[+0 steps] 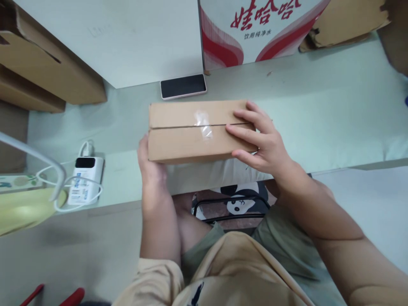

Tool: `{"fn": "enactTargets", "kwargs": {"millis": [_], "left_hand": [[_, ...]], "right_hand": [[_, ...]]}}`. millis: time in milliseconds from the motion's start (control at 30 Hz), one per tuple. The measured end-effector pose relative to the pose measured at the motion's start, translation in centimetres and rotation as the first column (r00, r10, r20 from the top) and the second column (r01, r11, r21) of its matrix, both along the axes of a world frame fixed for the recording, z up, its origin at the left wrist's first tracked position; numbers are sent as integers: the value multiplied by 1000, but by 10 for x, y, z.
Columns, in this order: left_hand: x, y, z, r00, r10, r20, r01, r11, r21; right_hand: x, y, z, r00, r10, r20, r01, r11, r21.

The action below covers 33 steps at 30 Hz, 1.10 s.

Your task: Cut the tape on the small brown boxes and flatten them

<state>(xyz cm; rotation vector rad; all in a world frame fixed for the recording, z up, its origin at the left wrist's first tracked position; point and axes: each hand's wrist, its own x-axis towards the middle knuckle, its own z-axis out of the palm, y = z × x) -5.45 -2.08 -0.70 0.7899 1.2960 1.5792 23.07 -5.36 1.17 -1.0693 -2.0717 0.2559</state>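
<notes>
A brown cardboard box (178,142) is between my two hands, close to the front edge of the table. A short strip of clear tape (204,125) crosses the seam on its upper face. My left hand (150,163) grips the box's left end, with most of its fingers hidden behind the cardboard. At the opposite end, my right hand (261,138) wraps the corner, its fingers spread over the upper face. Just beyond the box lies a smartphone (183,86) with a dark screen.
A white power bank (86,180) with a looped white cable sits at left. Behind stand a white panel (137,38), a red-and-white printed carton (255,38) and larger cardboard boxes (57,55). A yellow object (28,208) is at the left edge.
</notes>
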Motion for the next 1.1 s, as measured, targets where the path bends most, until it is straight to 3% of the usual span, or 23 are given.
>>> {"fn": "enactTargets", "kwargs": {"millis": [67,133,233,300,333,400,467,567,633,700,767,833,900,967,1033,1100], "left_hand": [[-4,-4,5,999,-4,-34,11,977,211],[-11,-8,11,985,-91,-146,139,917,373],[-21,-11,15,928,-208,-309,320,870,374],[-24,-11,15,913,-221,-343,340,877,340],[-24,-11,15,912,-221,-347,340,879,334],[-23,-10,15,911,-216,-351,338,878,338],[-21,-9,16,909,-207,-361,331,885,328],[-20,-8,19,899,-212,-383,328,906,268],[-20,-7,20,896,-221,-385,327,915,236],[-21,-6,20,891,-235,-389,338,915,220],[-22,-6,19,876,-261,-405,367,906,212],[-21,-6,19,862,-288,-417,401,891,214],[-20,-8,20,851,-315,-420,433,874,222],[-19,-9,21,841,-336,-425,458,860,225],[-18,-10,23,833,-345,-432,470,854,223],[-17,-10,24,832,-347,-433,467,860,207]], "right_hand": [[-3,3,-3,998,62,3,-62,998,-10],[-7,3,-5,993,115,9,-115,993,6],[-5,-3,-2,996,84,20,-85,995,58],[3,-9,3,992,-126,-26,128,983,132],[8,-11,7,960,-277,-50,281,949,141],[18,-13,15,845,-535,-5,535,844,41],[24,-12,21,762,-613,206,645,745,-171],[25,-6,22,717,-428,550,684,584,-437],[23,-3,18,670,-273,691,713,498,-494],[22,-1,13,634,-196,748,731,467,-498],[24,0,8,641,-224,734,726,489,-484],[28,0,4,679,-368,635,713,536,-452],[32,1,0,737,-550,392,676,602,-426],[36,3,-3,772,-636,15,585,700,-410],[41,6,-6,746,-557,-365,430,821,-375],[46,9,-6,652,-403,-642,263,914,-307]]}}
